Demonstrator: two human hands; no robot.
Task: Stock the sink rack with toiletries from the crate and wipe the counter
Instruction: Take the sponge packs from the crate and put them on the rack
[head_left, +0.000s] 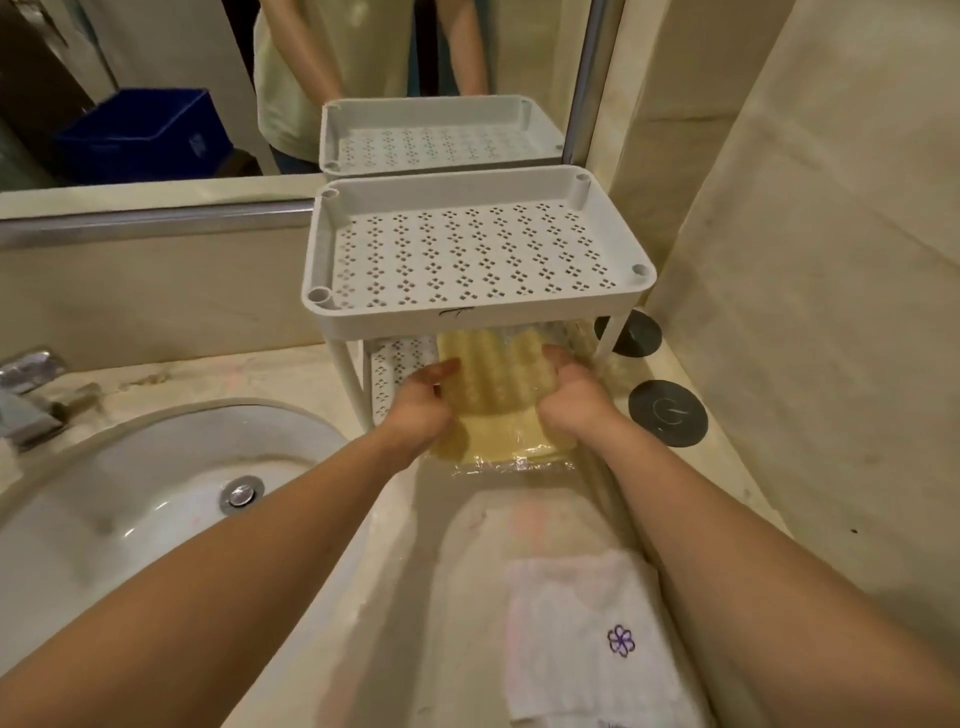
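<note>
Head view: left hand (421, 410) and right hand (574, 402) grip a yellow plastic-wrapped pack (498, 384) by its sides, halfway onto the rack's (467, 314) lower shelf. Push it in crooked and it'll probably catch a leg (345, 374) and scoot the whole rack.

The rack (467, 312) stands at the back of the counter (426, 519) against the mirror (156, 52), right of the sink (156, 493), whose faucet (31, 395) sits far left. A pack (498, 395), gripped between the left hand (421, 410) and right hand (571, 400), lies partly under the upper tier, seemingly on the lower one. Two discs (667, 413) lie on the counter right of the rack, and a folded cloth (587, 639) lies in front, nearer the person.
</note>
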